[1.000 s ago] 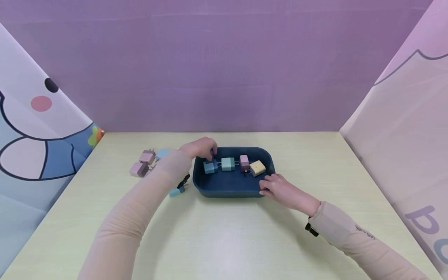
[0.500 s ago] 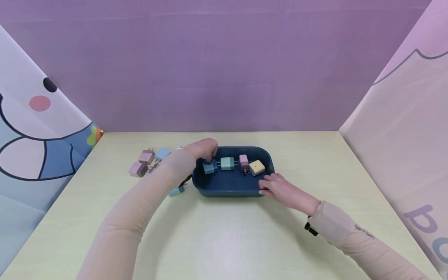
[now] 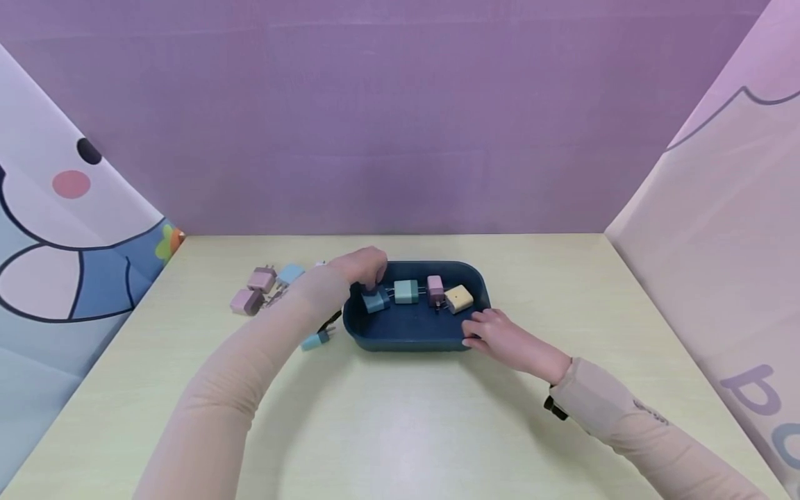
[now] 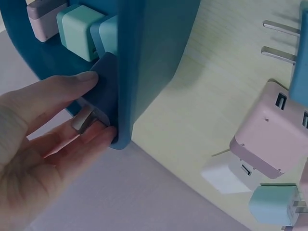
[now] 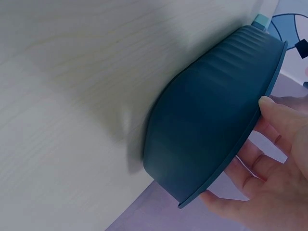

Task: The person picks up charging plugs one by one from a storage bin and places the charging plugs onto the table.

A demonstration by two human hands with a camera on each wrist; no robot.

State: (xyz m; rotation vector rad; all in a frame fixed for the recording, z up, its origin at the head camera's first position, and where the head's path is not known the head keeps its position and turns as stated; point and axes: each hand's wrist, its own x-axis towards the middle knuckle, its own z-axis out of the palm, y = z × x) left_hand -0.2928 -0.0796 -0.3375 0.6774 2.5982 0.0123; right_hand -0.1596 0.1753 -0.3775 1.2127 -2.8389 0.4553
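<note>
My left hand (image 3: 364, 265) reaches over the left end of a dark blue plastic basin (image 3: 412, 345). In the left wrist view, its thumb and fingers pinch a dark blue charger plug (image 4: 106, 86) with metal prongs, against the basin's inner wall. Along the basin floor lie a blue charger plug (image 3: 376, 300), a mint one (image 3: 406, 292), a pink one (image 3: 435, 290) and a yellow one (image 3: 459, 299). My right hand (image 3: 503, 340) grips the basin's front right rim, thumb outside and fingers over the edge in the right wrist view.
Left of the basin, pink charger plugs (image 3: 247, 302) and a light blue one (image 3: 290, 274) lie grouped on the pale table (image 3: 400, 423), partly behind the left sleeve. A teal plug (image 3: 315, 340) lies near the basin's left end. A purple backdrop (image 3: 400, 125) rises behind.
My left hand has shifted slightly right and settled at the basin's left end. The blue plug beneath it has turned a little. My right hand keeps its grip on the rim.
</note>
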